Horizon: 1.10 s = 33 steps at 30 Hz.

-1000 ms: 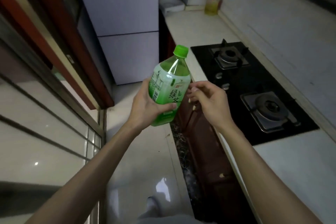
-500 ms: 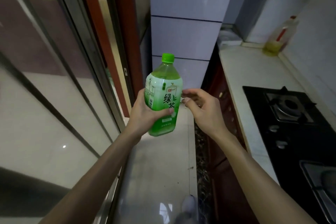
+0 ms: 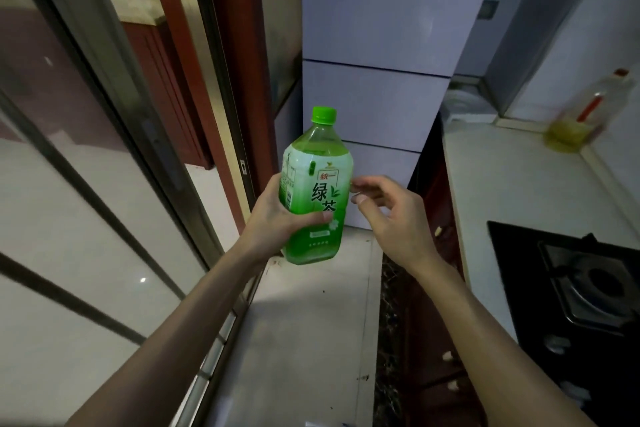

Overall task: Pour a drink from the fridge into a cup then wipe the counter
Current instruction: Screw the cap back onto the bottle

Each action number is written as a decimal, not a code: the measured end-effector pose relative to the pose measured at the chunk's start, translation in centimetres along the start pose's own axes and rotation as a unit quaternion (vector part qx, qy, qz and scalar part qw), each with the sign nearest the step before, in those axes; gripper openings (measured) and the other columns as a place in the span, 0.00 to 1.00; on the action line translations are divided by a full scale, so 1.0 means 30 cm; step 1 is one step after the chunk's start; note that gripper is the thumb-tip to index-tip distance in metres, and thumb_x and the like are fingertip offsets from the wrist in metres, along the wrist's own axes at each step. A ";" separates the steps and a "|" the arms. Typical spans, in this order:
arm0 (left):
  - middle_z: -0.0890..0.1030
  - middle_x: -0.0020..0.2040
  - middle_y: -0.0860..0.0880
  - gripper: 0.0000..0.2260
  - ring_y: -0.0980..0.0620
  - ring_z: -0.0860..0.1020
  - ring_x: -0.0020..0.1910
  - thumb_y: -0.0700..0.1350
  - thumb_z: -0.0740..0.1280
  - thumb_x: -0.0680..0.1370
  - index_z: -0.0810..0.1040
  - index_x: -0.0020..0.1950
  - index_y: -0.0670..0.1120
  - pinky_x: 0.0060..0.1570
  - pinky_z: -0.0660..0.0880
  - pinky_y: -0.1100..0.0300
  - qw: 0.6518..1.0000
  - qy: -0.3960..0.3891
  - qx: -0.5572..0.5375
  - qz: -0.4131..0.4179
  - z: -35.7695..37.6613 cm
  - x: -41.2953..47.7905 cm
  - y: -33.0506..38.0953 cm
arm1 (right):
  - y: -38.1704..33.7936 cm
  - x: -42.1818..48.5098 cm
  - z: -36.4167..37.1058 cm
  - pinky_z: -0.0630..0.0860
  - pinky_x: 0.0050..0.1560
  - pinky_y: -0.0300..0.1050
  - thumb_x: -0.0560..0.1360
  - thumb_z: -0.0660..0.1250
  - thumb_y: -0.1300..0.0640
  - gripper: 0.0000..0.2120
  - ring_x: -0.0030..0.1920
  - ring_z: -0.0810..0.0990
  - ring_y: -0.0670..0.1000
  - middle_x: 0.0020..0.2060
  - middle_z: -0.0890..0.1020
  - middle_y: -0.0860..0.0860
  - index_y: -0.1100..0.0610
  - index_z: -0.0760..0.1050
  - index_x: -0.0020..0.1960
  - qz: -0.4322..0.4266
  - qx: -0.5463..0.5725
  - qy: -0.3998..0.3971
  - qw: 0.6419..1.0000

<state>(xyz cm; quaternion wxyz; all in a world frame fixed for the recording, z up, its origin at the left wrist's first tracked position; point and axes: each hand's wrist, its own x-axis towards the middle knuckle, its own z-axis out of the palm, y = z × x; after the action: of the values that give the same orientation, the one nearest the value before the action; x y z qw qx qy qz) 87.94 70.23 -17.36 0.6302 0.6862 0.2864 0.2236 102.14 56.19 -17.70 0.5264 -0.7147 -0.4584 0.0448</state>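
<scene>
Counter [image 3: 512, 191] mostly bare; oil bottle [image 3: 585, 118] at back corner, stove [image 3: 581, 288] occupies near end.

the left hand [image 3: 277, 215] covers the lower left of the green plastic tea bottle [image 3: 317, 191], hiding part of its label (the lower printed character is cut by the thumb). the black glass gas hob [image 3: 568, 291] runs off the right edge, one burner only partly seen. the clear oil bottle with red handle [image 3: 585, 114] on the white counter [image 3: 512, 177] is blurred. both forearms leave the bottom edge.
</scene>
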 end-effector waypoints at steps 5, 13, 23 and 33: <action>0.83 0.55 0.48 0.33 0.52 0.84 0.51 0.39 0.81 0.64 0.70 0.66 0.44 0.49 0.83 0.54 1.000 0.019 0.002 -0.015 0.074 0.111 -0.002 | 0.101 0.105 -0.047 0.79 0.49 0.39 0.77 0.66 0.63 0.11 0.48 0.82 0.47 0.49 0.84 0.49 0.60 0.79 0.58 -0.003 0.004 -0.013 1.000; 0.83 0.55 0.47 0.34 0.50 0.84 0.52 0.41 0.81 0.63 0.70 0.65 0.43 0.53 0.82 0.47 0.999 0.043 0.007 -0.031 0.064 0.316 -0.035 | 0.211 0.293 -0.001 0.77 0.48 0.33 0.77 0.66 0.64 0.12 0.48 0.82 0.46 0.50 0.83 0.50 0.59 0.79 0.59 -0.010 0.005 -0.038 0.999; 0.83 0.55 0.48 0.35 0.50 0.83 0.53 0.41 0.82 0.62 0.71 0.65 0.44 0.53 0.82 0.49 0.998 0.049 -0.027 -0.018 -0.046 0.730 -0.097 | 0.332 0.650 0.138 0.79 0.50 0.39 0.76 0.65 0.63 0.14 0.48 0.81 0.46 0.51 0.83 0.49 0.59 0.78 0.61 0.004 -0.034 -0.063 0.997; 0.84 0.55 0.46 0.38 0.48 0.84 0.52 0.43 0.84 0.57 0.72 0.64 0.43 0.52 0.82 0.46 0.998 0.037 -0.060 -0.005 -0.169 1.127 -0.113 | 0.403 0.984 0.295 0.80 0.53 0.54 0.75 0.65 0.62 0.15 0.47 0.83 0.50 0.51 0.83 0.45 0.50 0.77 0.60 0.102 0.004 -0.052 0.993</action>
<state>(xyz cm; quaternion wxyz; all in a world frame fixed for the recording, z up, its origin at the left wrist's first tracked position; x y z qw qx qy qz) 109.06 96.93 -22.02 0.6604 0.6370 0.2991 0.2620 121.66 82.91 -18.85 0.4979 -0.7519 -0.4099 0.1371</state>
